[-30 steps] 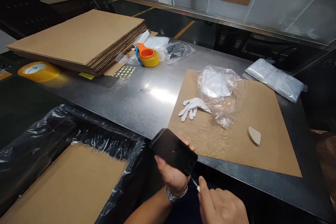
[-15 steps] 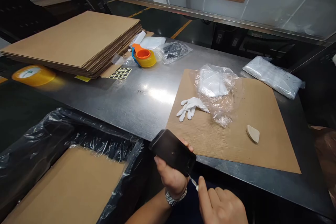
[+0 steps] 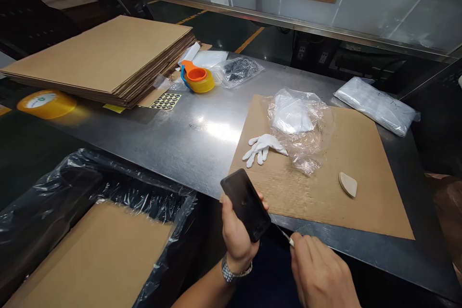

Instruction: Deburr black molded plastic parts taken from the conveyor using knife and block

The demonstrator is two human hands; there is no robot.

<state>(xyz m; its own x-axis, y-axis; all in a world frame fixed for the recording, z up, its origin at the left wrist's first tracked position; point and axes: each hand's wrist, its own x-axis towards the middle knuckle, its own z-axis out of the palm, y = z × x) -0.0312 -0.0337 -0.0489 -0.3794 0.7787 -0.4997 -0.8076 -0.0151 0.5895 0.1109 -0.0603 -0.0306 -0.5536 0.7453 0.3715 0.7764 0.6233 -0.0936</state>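
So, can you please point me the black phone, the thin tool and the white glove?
black phone [image 3: 245, 204]: head view, middle of its dark face.
thin tool [image 3: 287, 237]: head view, its bare shaft.
white glove [image 3: 265, 144]: head view, its palm part.

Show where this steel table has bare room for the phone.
The steel table is bare between the cardboard stack and the cardboard sheet; the sheet's right half holds only a pale wedge. Crowded: around the tape dispenser, white glove and plastic bag.
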